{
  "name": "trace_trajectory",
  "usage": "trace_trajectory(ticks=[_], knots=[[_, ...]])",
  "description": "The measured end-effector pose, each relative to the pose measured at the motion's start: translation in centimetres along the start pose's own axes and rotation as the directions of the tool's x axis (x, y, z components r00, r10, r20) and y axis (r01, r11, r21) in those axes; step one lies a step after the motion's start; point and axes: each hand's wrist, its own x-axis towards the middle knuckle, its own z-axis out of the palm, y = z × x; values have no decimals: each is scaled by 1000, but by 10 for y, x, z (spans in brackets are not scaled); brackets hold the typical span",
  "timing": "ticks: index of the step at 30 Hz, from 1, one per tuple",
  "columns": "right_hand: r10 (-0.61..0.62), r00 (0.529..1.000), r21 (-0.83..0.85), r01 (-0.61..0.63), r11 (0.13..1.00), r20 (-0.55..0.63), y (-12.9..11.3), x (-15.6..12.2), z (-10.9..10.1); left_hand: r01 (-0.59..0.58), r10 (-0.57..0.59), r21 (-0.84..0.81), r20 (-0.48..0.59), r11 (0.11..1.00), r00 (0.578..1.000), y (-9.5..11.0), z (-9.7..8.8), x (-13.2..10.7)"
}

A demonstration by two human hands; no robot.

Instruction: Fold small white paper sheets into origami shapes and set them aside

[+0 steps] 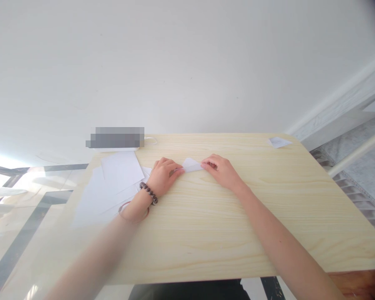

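Note:
A small folded piece of white paper (192, 165) is held between my two hands over the middle of the table. My left hand (164, 175) pinches its left end between thumb and fingers; a dark bead bracelet and a thin reddish band circle that wrist. At the paper's right end, my right hand (220, 168) grips it between thumb and fingertips. The paper's upper edge rises to a blunt peak between the hands. The parts under my fingers are hidden.
White paper sheets (121, 168) lie overlapping on the left of the light wooden table (206, 233). Behind them stands a pixelated grey object (117, 137) with a white cable. A small folded paper (280, 142) lies at the far right corner, near the wall (187, 66).

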Motion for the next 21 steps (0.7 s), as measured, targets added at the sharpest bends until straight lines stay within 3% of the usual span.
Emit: trace_trajectory(ticks=[6,15,21], knots=[[23,1000,-26,-22,999,13,-2,2,0,66,-67,-53,-16,996,998,3,-1,-1],[-56,994,-135,69,988,97,-4,0,0,-39,47,129,-56,991,997,7,1,-4],[-71,993,-210,89,974,92,-5,-1,2,-26,41,150,-96,988,995,5,1,-2]])
